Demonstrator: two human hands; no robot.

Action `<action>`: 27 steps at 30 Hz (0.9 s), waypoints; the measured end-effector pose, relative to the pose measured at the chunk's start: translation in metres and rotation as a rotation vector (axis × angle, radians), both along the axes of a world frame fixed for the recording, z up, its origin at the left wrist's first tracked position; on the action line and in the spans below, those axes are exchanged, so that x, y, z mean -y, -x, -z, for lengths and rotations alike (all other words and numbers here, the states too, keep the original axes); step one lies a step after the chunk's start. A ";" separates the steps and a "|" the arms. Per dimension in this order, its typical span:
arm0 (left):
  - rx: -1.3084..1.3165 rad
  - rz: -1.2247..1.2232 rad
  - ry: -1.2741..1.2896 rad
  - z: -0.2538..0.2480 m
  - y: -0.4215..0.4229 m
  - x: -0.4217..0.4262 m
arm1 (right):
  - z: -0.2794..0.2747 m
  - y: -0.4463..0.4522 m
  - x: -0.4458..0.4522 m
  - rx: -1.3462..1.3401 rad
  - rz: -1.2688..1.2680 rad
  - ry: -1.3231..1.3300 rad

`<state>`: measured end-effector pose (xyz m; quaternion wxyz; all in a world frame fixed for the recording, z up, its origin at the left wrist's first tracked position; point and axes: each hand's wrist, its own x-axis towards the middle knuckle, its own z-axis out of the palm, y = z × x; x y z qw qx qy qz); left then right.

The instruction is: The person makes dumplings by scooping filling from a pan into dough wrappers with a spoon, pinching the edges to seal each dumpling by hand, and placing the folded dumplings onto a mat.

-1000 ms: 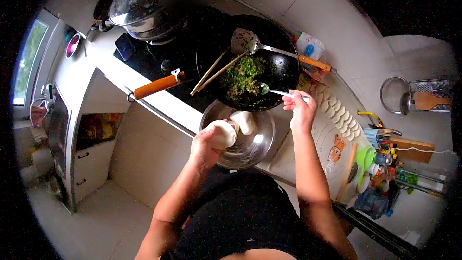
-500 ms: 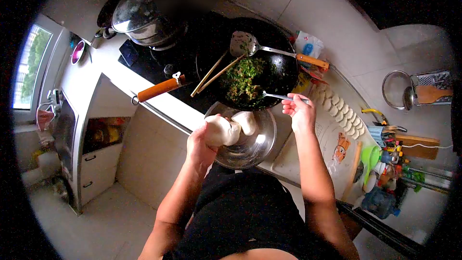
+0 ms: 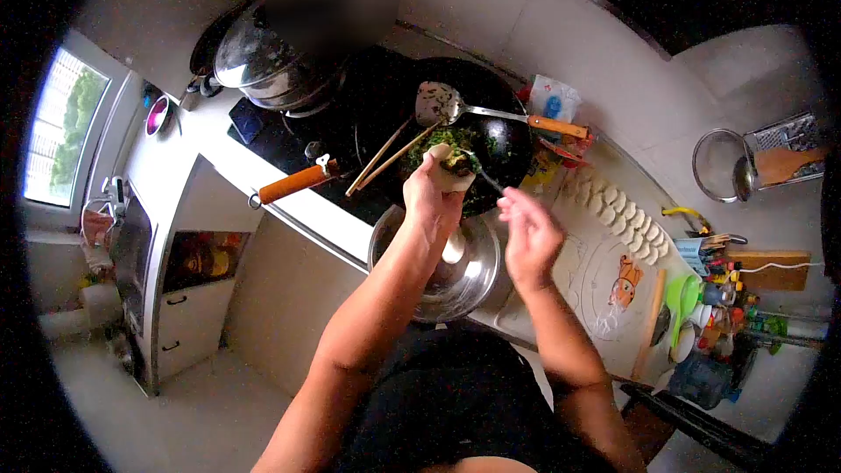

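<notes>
Over the near edge of the wok (image 3: 512, 158), my left hand (image 3: 431, 195) holds a round dough wrapper (image 3: 454, 180) with green filling (image 3: 456, 160) on it. My right hand (image 3: 530, 236) is closed round the handle of a metal spoon (image 3: 492, 180), whose tip is at the filling. More chopped green filling lies in the wok behind the wrapper, partly hidden. A metal bowl (image 3: 480, 276) with white dough (image 3: 454, 247) in it stands below my left hand, which covers part of it.
A spatula (image 3: 499, 114) and chopsticks (image 3: 378, 160) rest across the wok. Rows of dumplings (image 3: 618, 217) lie on the right-hand mat, near a rolling pin (image 3: 649, 324). A lidded steel pot (image 3: 263, 66) stands at the back left.
My left hand has moved up and right from the bowl to the wok with the wrapper. The spoon has come up to the wrapper, and filling now lies on it.
</notes>
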<state>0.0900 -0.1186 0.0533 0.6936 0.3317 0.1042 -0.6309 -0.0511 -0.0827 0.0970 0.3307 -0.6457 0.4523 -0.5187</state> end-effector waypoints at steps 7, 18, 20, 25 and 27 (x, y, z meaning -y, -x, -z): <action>-0.267 0.006 0.079 0.001 0.005 0.001 | 0.017 0.008 -0.027 -0.558 -0.158 0.526; -0.217 0.060 0.037 -0.013 -0.003 -0.025 | -0.020 0.023 -0.015 -0.068 -0.174 0.069; -0.225 0.066 0.027 -0.020 -0.006 -0.033 | -0.022 0.029 -0.005 0.296 -0.123 -0.251; -0.249 0.136 0.087 -0.026 -0.019 -0.053 | -0.026 0.052 0.038 0.624 -0.130 -0.711; -0.260 0.199 0.142 -0.027 -0.023 -0.061 | -0.033 0.048 0.040 0.596 -0.145 -0.740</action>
